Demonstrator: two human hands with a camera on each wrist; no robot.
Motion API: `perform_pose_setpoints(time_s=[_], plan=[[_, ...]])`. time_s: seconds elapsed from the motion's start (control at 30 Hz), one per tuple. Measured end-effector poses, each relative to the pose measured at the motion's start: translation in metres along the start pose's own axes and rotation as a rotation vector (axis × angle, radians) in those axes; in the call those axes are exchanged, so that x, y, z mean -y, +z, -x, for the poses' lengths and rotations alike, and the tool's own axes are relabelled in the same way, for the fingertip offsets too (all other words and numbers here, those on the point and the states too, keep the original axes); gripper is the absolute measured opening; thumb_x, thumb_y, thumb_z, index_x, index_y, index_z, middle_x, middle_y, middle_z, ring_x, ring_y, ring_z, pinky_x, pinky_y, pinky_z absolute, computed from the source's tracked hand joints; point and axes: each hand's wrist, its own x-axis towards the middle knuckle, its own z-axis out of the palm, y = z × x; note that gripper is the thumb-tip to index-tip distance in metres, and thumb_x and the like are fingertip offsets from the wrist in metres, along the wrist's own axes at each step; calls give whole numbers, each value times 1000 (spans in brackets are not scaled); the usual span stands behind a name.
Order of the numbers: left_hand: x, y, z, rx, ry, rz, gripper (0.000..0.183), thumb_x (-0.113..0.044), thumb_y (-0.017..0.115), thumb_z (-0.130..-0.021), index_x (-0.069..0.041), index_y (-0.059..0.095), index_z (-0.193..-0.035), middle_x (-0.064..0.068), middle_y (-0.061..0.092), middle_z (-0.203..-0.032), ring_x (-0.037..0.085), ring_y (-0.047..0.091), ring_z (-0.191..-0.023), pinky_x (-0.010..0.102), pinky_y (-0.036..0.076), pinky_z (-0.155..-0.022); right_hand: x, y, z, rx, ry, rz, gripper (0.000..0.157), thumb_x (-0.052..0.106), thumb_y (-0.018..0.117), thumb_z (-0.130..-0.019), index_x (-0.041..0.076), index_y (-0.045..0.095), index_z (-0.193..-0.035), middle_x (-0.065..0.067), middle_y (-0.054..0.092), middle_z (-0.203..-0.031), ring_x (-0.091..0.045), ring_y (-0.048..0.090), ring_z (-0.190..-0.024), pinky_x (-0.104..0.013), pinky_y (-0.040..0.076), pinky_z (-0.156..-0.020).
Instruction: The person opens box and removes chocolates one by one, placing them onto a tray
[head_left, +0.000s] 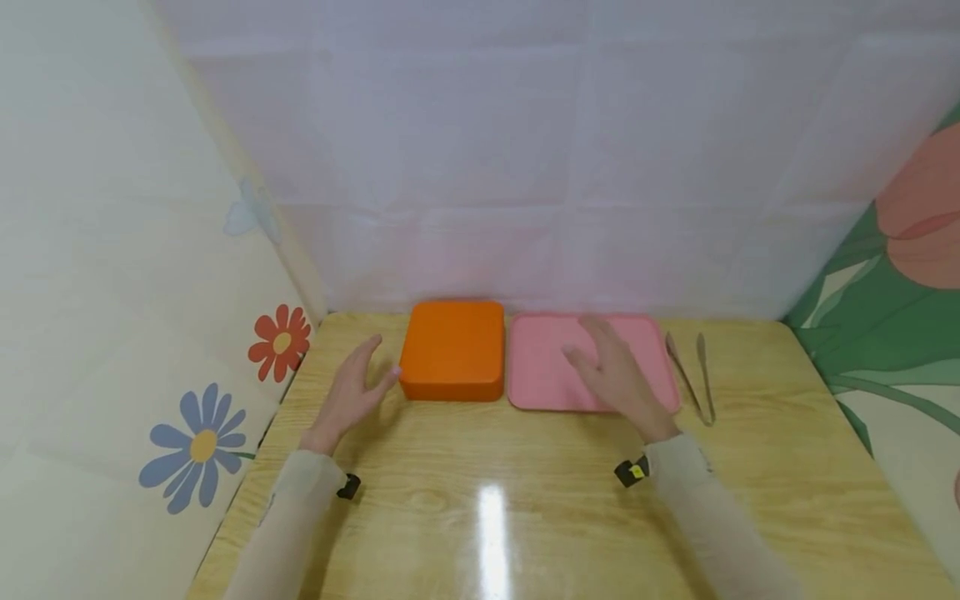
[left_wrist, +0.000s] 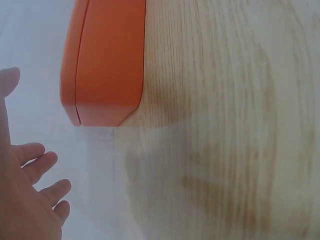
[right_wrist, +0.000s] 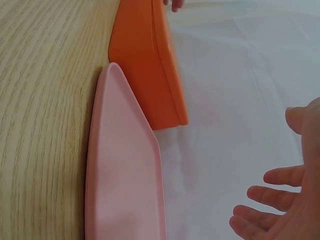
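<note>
An orange lidded box [head_left: 453, 346] stands at the back of the table, its lid seam visible in the left wrist view. Just left of it is my left hand [head_left: 351, 398], fingers spread and holding nothing; in the left wrist view the hand [left_wrist: 27, 195] appears apart from the box [left_wrist: 110, 60]. Right beside the box lies a pink tray [head_left: 543, 367] with a low rim. My right hand [head_left: 618, 379] hovers over the tray with thumb and fingers apart. Nothing is in its grasp in the right wrist view, where the fingers [right_wrist: 272, 197] are loosely extended.
Metal tongs [head_left: 705, 387] lie spread on the wooden table [head_left: 420, 500], right of the tray. A white cloth backdrop [head_left: 450, 167] hangs directly behind the table. Flower-printed panels [head_left: 90, 333] flank both sides.
</note>
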Motion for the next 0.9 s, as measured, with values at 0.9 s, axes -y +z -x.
perform_pose_setpoints(time_s=[0.9], plan=[[-1,22,-1,110,-85,64,113,-54,82,-91,-4,20,-170,23,22,-176,47,25,-160,70,23,-127,12,47,-3,60,45,-114,70,55,46,-112,9,40,-164,-17,45,-164,-37,46,-150,-60,39,-122]])
